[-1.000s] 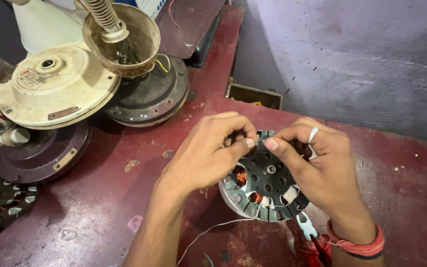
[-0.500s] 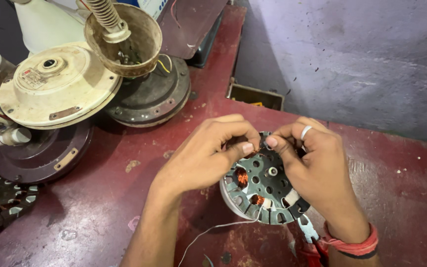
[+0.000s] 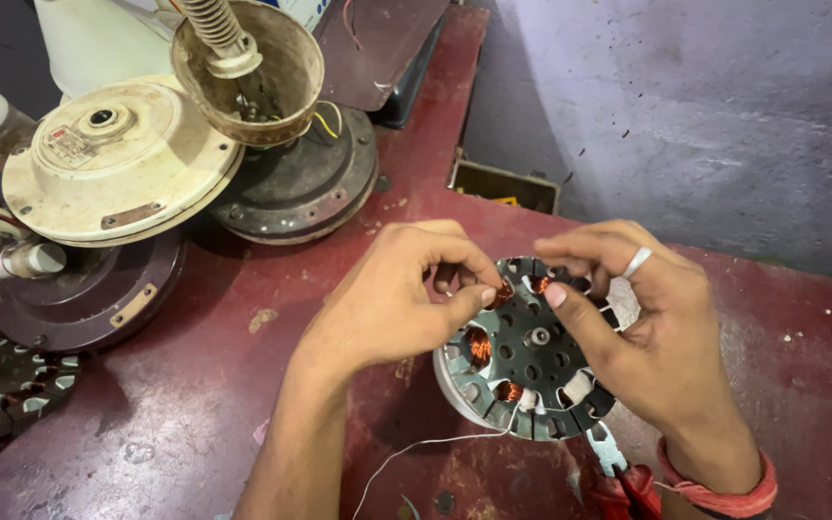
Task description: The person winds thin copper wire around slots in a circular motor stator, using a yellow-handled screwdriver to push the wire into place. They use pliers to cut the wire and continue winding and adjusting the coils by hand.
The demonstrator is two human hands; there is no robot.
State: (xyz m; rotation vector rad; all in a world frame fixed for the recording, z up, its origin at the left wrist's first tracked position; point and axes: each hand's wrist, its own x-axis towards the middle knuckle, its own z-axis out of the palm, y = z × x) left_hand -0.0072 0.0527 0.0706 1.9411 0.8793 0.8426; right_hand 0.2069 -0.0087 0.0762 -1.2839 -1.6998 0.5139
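Note:
A round dark fan stator (image 3: 528, 358) with copper coils in its slots lies on the red table (image 3: 195, 404). My left hand (image 3: 392, 299) pinches at a copper coil on the stator's upper edge with thumb and forefinger. My right hand (image 3: 642, 327), with a silver ring on one finger, rests over the stator's right side and its fingertips meet the same spot. A thin white wire (image 3: 416, 453) trails from the stator toward the table's near edge.
Cream fan motor housing (image 3: 113, 164), a rusty cup-shaped canopy (image 3: 262, 72) and dark motor covers (image 3: 300, 188) crowd the left rear. Another stator (image 3: 2, 395) lies at far left. Red-handled pliers (image 3: 628, 481) lie beside my right wrist. A grey wall (image 3: 705, 116) borders the right.
Both hands have stayed at the stator's upper edge, with only small finger movements on the coil. The view has shifted slightly.

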